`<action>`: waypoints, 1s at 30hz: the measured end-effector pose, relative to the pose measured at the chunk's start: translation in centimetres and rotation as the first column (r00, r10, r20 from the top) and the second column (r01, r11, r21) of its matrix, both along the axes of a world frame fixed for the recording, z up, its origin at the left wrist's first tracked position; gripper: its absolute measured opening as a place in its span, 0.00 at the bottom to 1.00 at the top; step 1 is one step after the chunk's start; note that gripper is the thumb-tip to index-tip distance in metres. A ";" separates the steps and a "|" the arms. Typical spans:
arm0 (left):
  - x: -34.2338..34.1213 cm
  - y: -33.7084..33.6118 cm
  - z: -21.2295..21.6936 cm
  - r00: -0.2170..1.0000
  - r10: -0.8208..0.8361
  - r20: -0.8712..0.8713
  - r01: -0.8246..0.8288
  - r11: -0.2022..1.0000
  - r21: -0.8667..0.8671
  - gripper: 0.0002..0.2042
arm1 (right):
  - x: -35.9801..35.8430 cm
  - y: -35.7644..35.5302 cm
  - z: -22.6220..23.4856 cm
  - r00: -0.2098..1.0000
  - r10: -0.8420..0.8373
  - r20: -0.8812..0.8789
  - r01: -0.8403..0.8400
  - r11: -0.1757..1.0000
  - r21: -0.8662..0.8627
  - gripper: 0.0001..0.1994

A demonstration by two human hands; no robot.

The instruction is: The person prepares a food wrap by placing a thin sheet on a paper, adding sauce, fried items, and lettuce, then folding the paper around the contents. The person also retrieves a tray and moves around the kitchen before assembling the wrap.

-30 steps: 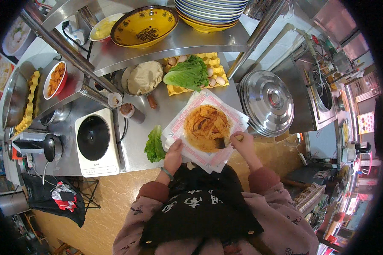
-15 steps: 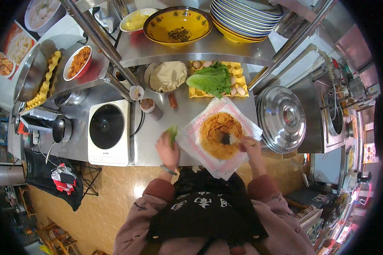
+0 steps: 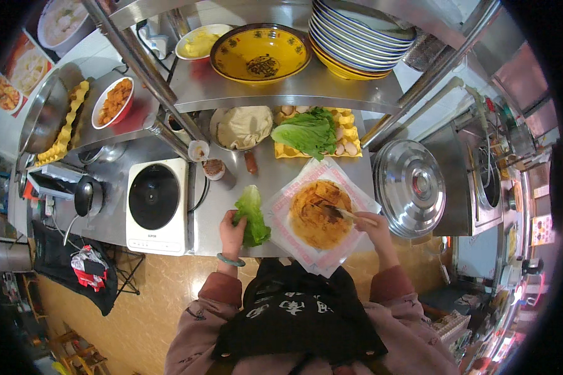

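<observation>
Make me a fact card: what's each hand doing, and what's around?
Left hand: holding the edge of a lettuce leaf
Right hand: holding a pale-handled brush, its dark end on the flatbread
Under flatbread: pink-and-white paper
Behind: yellow egg tray with more lettuce on it
To the left: white hot plate
To the right: shiny round lids

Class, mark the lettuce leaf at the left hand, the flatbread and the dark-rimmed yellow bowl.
Lettuce leaf (image 3: 254,220), head view: leaf's middle.
Flatbread (image 3: 314,227), head view: upper surface.
Yellow bowl (image 3: 292,55), head view: inner wall.
</observation>
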State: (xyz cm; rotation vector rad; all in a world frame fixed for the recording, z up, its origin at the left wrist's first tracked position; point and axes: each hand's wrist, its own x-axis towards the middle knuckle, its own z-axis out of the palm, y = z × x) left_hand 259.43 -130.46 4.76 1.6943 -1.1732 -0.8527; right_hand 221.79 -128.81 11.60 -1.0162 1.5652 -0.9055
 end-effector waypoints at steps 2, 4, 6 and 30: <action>-1.1 -0.2 -0.3 0.982 -0.121 -0.141 0.129 0.991 0.045 0.10 | 0.2 -0.2 0.1 0.996 0.081 -0.029 -0.082 0.996 -0.039 0.12; -2.4 -0.4 -0.8 0.963 -0.221 -0.157 0.236 0.968 0.085 0.12 | 0.1 -0.4 0.5 0.999 0.030 0.012 -0.030 0.998 -0.049 0.13; -4.3 -0.7 -1.3 0.947 -0.318 -0.053 0.322 0.937 0.136 0.14 | -0.2 -0.5 0.8 0.982 -0.112 0.150 0.117 0.993 -0.024 0.13; -9.7 -2.9 0.0 0.618 -0.786 0.009 0.760 0.600 0.251 0.14 | -4.8 -2.8 -2.9 0.984 0.065 -0.168 -0.101 0.971 -0.217 0.14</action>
